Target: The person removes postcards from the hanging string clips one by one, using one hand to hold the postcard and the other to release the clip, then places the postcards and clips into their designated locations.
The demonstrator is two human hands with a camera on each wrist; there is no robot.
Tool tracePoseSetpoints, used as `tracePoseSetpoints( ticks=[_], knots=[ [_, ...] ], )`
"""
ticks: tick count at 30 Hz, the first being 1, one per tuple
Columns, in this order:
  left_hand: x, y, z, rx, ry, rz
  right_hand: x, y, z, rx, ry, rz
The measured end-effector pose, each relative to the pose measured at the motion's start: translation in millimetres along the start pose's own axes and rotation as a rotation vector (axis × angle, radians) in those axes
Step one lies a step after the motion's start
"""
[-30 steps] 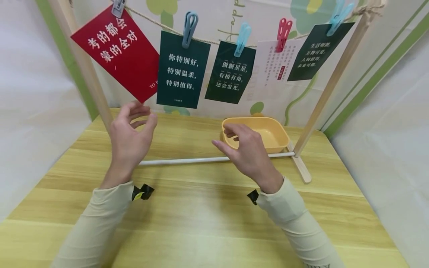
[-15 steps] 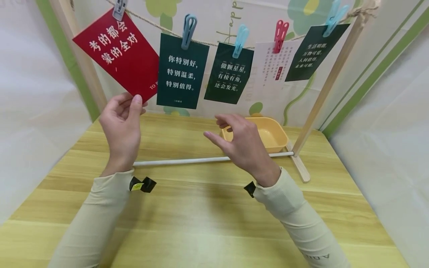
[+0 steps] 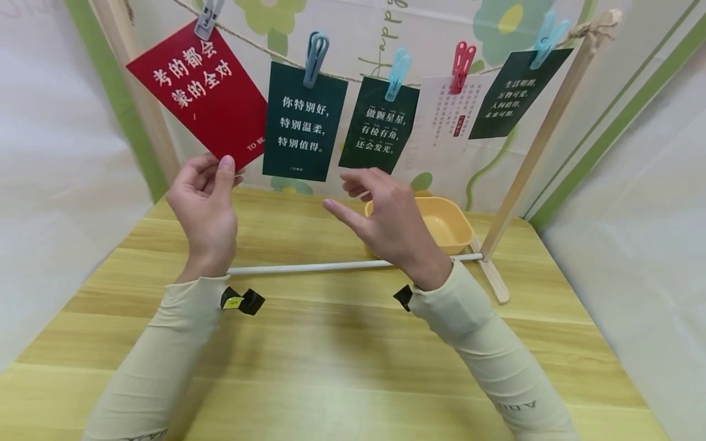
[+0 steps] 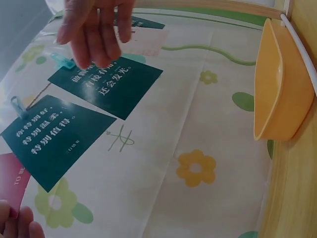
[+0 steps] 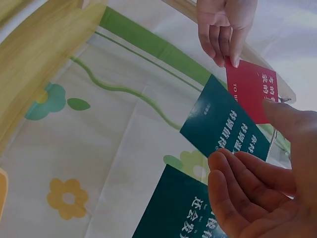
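Note:
My left hand (image 3: 206, 205) pinches the bottom corner of a red card (image 3: 206, 98) between thumb and fingers. That card hangs tilted from a grey clothespin (image 3: 207, 19) on a twine line. My right hand (image 3: 388, 214) is raised in the air with thumb and fingers apart, holding nothing. Nearest to it hangs a dark green card (image 3: 380, 125) under a light blue clothespin (image 3: 398, 75). Beside the red card, another dark green card (image 3: 304, 122) hangs from a blue-grey clothespin (image 3: 316, 59). In the right wrist view, the left hand (image 5: 227, 25) grips the red card (image 5: 251, 89).
Farther right hang a pale card (image 3: 441, 119) with a red clothespin (image 3: 463, 67) and a green card (image 3: 518, 92). A yellow basin (image 3: 449, 226) stands behind the right hand. A wooden post (image 3: 551, 135) and a white rod (image 3: 309, 267) belong to the line's frame.
My left hand has risen to the red card and taken hold of its bottom corner. My right hand has moved left and a little upward.

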State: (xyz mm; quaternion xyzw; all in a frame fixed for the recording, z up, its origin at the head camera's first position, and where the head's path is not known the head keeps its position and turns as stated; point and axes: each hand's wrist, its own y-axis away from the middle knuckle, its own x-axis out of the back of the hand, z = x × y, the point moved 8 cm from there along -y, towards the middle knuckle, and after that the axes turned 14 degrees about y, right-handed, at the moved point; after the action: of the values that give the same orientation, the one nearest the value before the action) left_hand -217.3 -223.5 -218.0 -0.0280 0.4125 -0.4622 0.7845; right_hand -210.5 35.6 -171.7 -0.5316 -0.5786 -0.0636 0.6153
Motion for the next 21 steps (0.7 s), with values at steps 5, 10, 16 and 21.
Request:
tracePoseSetpoints(
  ticks=[5, 10, 16, 21],
  knots=[
    [4.6, -1.3, 3.4, -0.046, -0.046, 0.023, 5, -11.3, -12, 0.056, 0.030, 0.050],
    [6.9, -2.0, 4.2, -0.063, -0.055, 0.025, 9, -22.5, -21, 0.077, 0.018, 0.076],
    [7.9, -1.6, 7.1, -0.078, -0.071, 0.022, 18, -37.4, -28, 0.076, -0.001, 0.098],
    [9.1, -2.6, 9.9, -0.088, -0.066, 0.028, 22, -48.6, -34, 0.066, -0.026, 0.083]
  ],
)
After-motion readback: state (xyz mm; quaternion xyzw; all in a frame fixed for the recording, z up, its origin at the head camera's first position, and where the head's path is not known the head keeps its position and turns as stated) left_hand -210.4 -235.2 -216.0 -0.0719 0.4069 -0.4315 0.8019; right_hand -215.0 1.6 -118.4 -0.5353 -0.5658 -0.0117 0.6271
